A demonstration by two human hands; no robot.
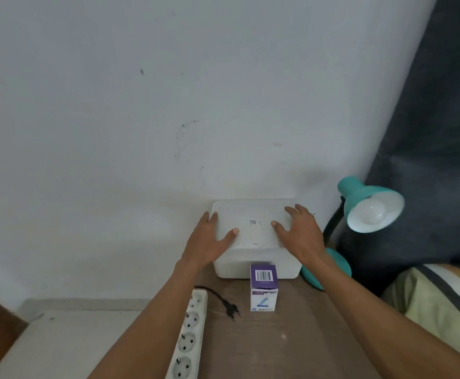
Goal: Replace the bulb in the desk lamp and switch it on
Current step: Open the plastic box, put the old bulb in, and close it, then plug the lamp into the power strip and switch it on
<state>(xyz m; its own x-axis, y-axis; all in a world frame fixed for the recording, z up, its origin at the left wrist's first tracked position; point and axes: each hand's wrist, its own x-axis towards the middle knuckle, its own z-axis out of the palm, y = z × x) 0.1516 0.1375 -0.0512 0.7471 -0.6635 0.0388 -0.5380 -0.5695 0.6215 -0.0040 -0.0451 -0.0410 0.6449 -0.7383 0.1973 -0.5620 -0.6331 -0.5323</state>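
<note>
Both my hands are flat on the lid of the white box (253,228) at lower centre of the frame, against the wall: my left hand (209,239) is spread over its left edge, thumb on top, and my right hand (300,231) rests open on its right side, fingers splayed. Neither is clenched on anything, just pressing or framing that lid. By my reckoning the job has barely begun. The teal desk lamp (368,206) stands at the right of the frame by the dark curtain (428,132), its shade tipped toward me with a white bulb (372,213) seated in it and unlit. The new-bulb carton (264,287), purple on top and white below, stands closed on the wooden desk (291,337) just in front of the box. The black plug (231,309) lies loose on the desk beside the power strip (190,332), in no socket. So unscrewing, swapping, plugging in and switching on all look to be left. Writing: a barcode on the carton's top and a small printed mark on the box lid, both too blurred to read; no brand I can make out.
</note>
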